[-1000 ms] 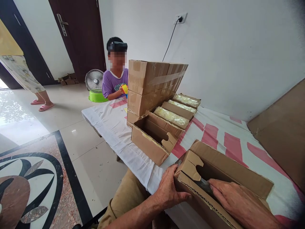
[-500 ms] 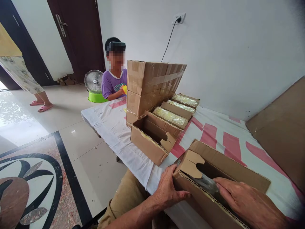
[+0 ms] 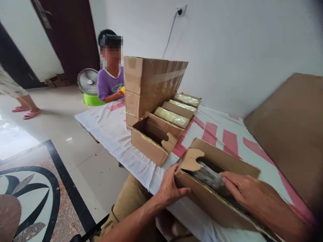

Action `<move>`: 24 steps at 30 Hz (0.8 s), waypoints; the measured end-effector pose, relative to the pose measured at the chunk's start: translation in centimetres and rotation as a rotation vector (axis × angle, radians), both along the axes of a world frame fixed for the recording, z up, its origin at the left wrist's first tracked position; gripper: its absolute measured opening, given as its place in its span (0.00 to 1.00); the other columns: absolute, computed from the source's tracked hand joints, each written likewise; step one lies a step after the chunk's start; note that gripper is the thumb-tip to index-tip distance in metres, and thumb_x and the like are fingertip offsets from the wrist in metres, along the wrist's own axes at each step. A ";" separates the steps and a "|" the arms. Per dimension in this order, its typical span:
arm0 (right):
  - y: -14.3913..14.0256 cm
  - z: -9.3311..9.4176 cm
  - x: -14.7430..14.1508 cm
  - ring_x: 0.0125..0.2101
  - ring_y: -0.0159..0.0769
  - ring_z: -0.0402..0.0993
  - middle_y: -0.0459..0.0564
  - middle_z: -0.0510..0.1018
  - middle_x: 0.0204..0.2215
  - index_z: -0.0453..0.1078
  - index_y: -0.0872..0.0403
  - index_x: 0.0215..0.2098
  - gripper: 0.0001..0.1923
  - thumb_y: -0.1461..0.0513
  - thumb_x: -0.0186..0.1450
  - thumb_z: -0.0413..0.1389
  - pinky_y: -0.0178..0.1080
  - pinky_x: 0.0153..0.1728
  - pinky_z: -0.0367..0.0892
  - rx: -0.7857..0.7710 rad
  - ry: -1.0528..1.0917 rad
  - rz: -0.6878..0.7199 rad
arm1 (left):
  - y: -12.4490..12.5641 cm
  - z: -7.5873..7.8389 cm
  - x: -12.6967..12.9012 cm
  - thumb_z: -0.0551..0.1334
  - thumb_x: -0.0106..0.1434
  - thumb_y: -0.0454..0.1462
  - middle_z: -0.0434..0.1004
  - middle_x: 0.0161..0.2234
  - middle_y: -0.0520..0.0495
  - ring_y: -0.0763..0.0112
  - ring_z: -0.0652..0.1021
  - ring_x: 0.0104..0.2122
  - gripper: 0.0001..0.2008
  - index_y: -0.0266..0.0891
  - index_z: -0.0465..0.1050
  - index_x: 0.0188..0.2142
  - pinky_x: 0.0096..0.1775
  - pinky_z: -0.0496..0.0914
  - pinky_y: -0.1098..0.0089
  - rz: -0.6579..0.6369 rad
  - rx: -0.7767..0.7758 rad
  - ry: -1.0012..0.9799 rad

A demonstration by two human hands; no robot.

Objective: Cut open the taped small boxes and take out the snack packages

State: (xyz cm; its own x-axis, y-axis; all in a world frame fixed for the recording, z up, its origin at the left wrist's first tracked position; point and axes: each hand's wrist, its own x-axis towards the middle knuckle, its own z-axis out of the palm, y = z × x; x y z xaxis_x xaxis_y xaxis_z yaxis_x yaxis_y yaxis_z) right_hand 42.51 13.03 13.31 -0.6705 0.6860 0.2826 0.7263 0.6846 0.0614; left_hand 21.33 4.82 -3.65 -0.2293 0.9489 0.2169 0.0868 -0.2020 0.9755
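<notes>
Where cloth [image 3: 113,131] covers table, tiled floor [image 3: 63,134]

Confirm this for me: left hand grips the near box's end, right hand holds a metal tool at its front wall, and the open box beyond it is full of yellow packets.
Not quite. The head view shows the open box beyond is empty; the yellow packets fill the boxes behind it. The left hand does grip the near box, and the right hand holds the tool.

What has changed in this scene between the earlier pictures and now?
The right hand has drawn the grey tool up along the front wall of the open box, so more of it shows. The left hand still grips the box's corner. The other boxes are unmoved.
</notes>
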 end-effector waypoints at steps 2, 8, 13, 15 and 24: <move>-1.2 1.9 -0.5 0.30 0.46 0.83 0.48 0.87 0.32 0.78 0.45 0.32 0.19 0.59 0.72 0.45 0.44 0.27 0.69 -0.080 -0.061 0.005 | -0.3 0.0 0.0 0.78 0.51 0.47 0.70 0.65 0.34 0.41 0.70 0.65 0.49 0.41 0.62 0.69 0.67 0.62 0.45 -0.005 0.010 -0.002; -2.7 5.8 -0.6 0.28 0.39 0.79 0.48 0.85 0.29 0.78 0.50 0.34 0.20 0.59 0.71 0.44 0.38 0.31 0.65 -0.061 0.009 -0.089 | -0.5 -0.1 -0.3 0.74 0.56 0.51 0.68 0.66 0.32 0.44 0.67 0.67 0.43 0.40 0.64 0.66 0.68 0.59 0.45 -0.002 0.041 -0.006; -3.1 7.3 0.5 0.27 0.37 0.78 0.49 0.86 0.29 0.80 0.51 0.35 0.20 0.59 0.70 0.46 0.37 0.30 0.64 0.080 0.154 -0.103 | 0.0 0.3 0.0 0.75 0.56 0.47 0.71 0.63 0.35 0.45 0.69 0.66 0.41 0.40 0.65 0.65 0.67 0.61 0.47 0.015 0.047 -0.001; -3.2 8.1 0.8 0.23 0.36 0.75 0.49 0.84 0.26 0.81 0.52 0.34 0.19 0.59 0.68 0.48 0.37 0.27 0.62 0.142 0.198 -0.119 | 0.5 0.5 0.1 0.75 0.55 0.46 0.73 0.61 0.35 0.45 0.70 0.65 0.40 0.40 0.66 0.64 0.66 0.62 0.48 0.025 0.035 0.003; -6.0 12.9 3.1 0.23 0.33 0.71 0.47 0.80 0.22 0.83 0.54 0.39 0.16 0.58 0.67 0.53 0.36 0.27 0.62 0.394 0.433 -0.289 | 2.4 1.7 0.7 0.74 0.54 0.43 0.73 0.61 0.34 0.43 0.70 0.65 0.41 0.38 0.65 0.65 0.65 0.63 0.47 0.082 -0.016 0.041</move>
